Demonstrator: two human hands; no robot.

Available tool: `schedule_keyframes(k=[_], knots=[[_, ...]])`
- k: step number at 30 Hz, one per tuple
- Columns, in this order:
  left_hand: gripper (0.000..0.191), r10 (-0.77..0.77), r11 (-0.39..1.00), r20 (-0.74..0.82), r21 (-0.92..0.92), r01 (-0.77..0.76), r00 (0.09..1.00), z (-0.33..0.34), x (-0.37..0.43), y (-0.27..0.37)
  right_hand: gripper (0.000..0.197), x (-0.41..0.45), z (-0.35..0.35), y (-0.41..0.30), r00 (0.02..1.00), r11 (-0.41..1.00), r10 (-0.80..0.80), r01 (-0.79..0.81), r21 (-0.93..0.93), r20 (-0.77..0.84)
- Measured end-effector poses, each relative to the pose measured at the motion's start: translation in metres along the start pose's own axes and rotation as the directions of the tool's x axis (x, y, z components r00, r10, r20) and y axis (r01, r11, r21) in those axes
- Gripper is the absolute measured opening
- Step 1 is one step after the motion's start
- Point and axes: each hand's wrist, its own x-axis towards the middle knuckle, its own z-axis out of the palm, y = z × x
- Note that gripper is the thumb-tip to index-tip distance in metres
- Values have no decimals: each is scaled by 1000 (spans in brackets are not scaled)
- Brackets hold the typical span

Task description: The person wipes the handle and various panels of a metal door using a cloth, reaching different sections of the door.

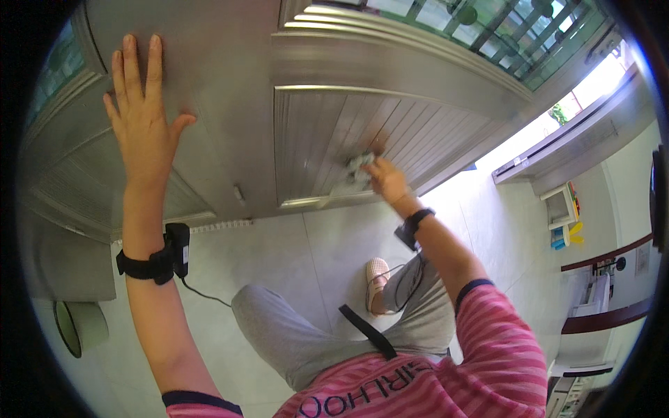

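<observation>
A metallic grey door (pixel 230 104) with grooved lower panels stands before me. My left hand (pixel 143 120) lies flat on its smooth frame at the upper left, fingers spread, holding nothing. On the right, my right hand (pixel 387 180) grips a crumpled grey-green cloth (pixel 360 166) against the lower part of the grooved panel (pixel 313 141). The cloth is blurred, and the fingertips behind it are partly hidden. A black strap with a small device is on each wrist.
Glass with a metal grille (pixel 486 31) fills the door's upper part. At right are a bright doorway gap (pixel 543 125) and a small white shelf (pixel 559 206). A green-lined bin (pixel 89 326) stands at lower left. My feet are on pale floor tiles (pixel 272 251).
</observation>
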Motion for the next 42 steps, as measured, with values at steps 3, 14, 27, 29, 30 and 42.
schedule_keyframes(k=[3,14,27,29,30,42], knots=[[117,12,998,12,58,-13,1000,-4,0,-5,42,0,7,-26,957,980,189,-169,104,-220],[113,-7,995,-12,95,8,1000,-10,1,-6,34,47,-40,-40,843,879,449,-357,317,-295],[25,-266,716,238,-600,357,934,-1,-55,101,36,39,-75,10,680,793,606,-556,248,-414],[20,-101,193,765,-612,767,636,20,-82,157,37,36,-69,7,706,836,549,-482,263,-448],[23,-81,-25,833,-551,834,547,38,-96,183,37,32,-65,7,704,827,561,-492,272,-435],[26,-338,-274,848,-504,819,408,107,-119,292,35,34,-64,9,726,860,510,-416,295,-462]])
